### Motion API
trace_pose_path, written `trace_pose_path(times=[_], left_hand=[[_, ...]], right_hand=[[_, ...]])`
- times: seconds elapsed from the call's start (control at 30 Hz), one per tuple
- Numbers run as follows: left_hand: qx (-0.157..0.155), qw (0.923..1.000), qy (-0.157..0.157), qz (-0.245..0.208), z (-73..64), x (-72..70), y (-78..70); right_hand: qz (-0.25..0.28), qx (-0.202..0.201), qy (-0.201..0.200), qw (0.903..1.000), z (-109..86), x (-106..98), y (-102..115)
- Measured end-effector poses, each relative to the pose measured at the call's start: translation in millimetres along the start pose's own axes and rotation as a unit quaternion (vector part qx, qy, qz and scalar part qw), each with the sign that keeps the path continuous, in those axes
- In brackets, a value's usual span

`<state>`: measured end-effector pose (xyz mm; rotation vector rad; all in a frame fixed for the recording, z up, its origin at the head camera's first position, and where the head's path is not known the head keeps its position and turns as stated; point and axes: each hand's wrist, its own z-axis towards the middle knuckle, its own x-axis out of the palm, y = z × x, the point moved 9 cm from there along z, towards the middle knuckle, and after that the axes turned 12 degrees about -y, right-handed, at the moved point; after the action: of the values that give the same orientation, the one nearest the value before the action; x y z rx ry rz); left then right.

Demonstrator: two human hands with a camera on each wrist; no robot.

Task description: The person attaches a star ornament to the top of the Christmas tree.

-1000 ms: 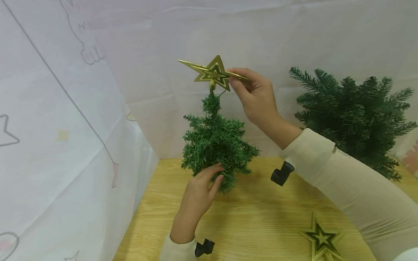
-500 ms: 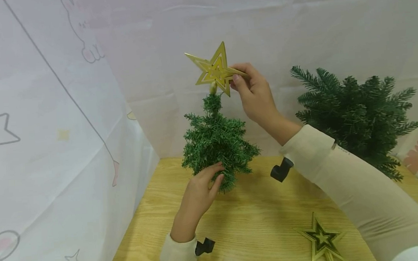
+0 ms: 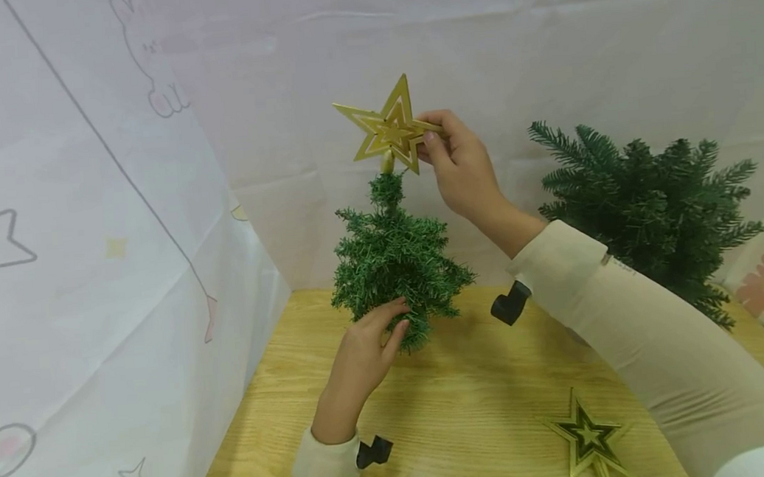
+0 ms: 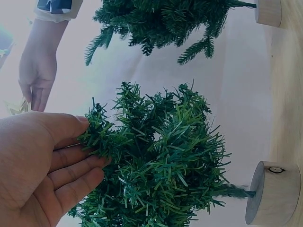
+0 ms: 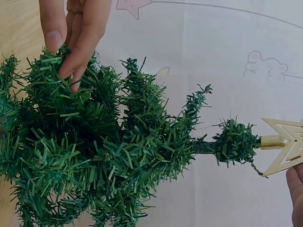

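Note:
A small artificial Christmas tree [image 3: 396, 252] stands upright on the table, its round wooden base [image 4: 274, 194] showing in the left wrist view. My left hand [image 3: 363, 351] holds one of its lower front branches [image 4: 102, 127] between thumb and fingers. At the treetop, a gold star tree topper [image 3: 390, 128] sits with its hollow stem [image 5: 274, 142] right at the tip of the tree. With thumb and fingers, my right hand [image 3: 463, 162] pinches the star's right point. A thin twig sticks out just below the star.
A second, fuller green tree [image 3: 646, 205] stands at the right behind my right sleeve, on its own wooden base [image 4: 269, 10]. Another gold star [image 3: 587, 435] lies on the wooden table [image 3: 474, 409] at the front right. Printed cloth [image 3: 475, 54] hangs behind and to the left.
My right hand has turned the gold star from an edge-on tilt to nearly face-on, then brought its stem down at the treetop. The left hand has stayed on the branch.

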<state>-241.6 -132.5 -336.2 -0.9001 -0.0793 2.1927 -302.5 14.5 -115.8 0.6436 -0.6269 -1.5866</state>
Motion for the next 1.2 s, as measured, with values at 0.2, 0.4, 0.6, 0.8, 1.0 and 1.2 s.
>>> trace_pose_path(times=[0.2, 0.4, 0.6, 0.8, 1.0, 1.2], left_hand=[[-0.002, 1.0, -0.004, 0.001, 0.4, -1.1, -0.4], [-0.009, 1.0, 0.002, 0.0, 0.9, -0.7, 0.0], [-0.005, 1.0, 0.003, -0.001, 0.7, -0.1, 0.9], [0.005, 0.9999, -0.01, -0.002, -0.3, -1.9, -0.3], [0.008, 0.9999, -0.014, -0.003, -0.7, -3.2, -1.6], [0.007, 0.9999, -0.015, -0.004, 0.7, -4.7, -2.4]], right_hand=[[-0.026, -0.003, 0.004, 0.9996, 1.3, 0, 1], [-0.038, -0.014, 0.015, 0.9991, 8.6, 1, -9], [-0.07, -0.025, 0.026, 0.9969, 20.5, 4, -31], [-0.095, -0.019, 0.042, 0.9944, 22.4, 8, -36], [-0.125, -0.009, 0.051, 0.9908, 24.1, 9, -38], [-0.152, -0.005, 0.066, 0.9862, 29.1, 11, -39]])
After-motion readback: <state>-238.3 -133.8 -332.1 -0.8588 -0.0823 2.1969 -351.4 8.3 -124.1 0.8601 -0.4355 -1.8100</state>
